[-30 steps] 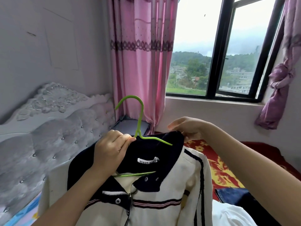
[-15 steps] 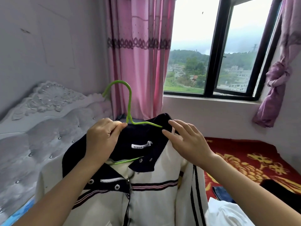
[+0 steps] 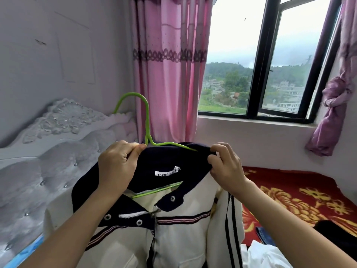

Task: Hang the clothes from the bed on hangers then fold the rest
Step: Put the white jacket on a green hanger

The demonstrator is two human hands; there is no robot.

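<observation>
**Seating a cream-and-navy zip jacket (image 3: pixel 183 238) on a thin green hanger (image 3: pixel 147 122), centre of frame**

The left hand (image 3: pixel 117 167) pinches the hanger's neck together with the navy collar. The right hand (image 3: pixel 226 167) has its grip clamped on the dark shoulder fabric at the tip of the hanger's right arm. The jacket is held up in the air and fills the centre and bottom of the frame. The right shoulder looks not quite settled, so the next move likely calls for drawing that fabric over the arm's end, evening the collar, then finding a rail, and none is in view. At lower right, on the red-and-gold bedspread (image 3: pixel 289 194), lie a blue denim piece (image 3: pixel 264 235), a white garment (image 3: pixel 266 256) and a dark item (image 3: pixel 332 227). The grey tufted headboard (image 3: pixel 58 151) is at left, and the pink curtain (image 3: pixel 170 74) hangs behind the hook.
</observation>
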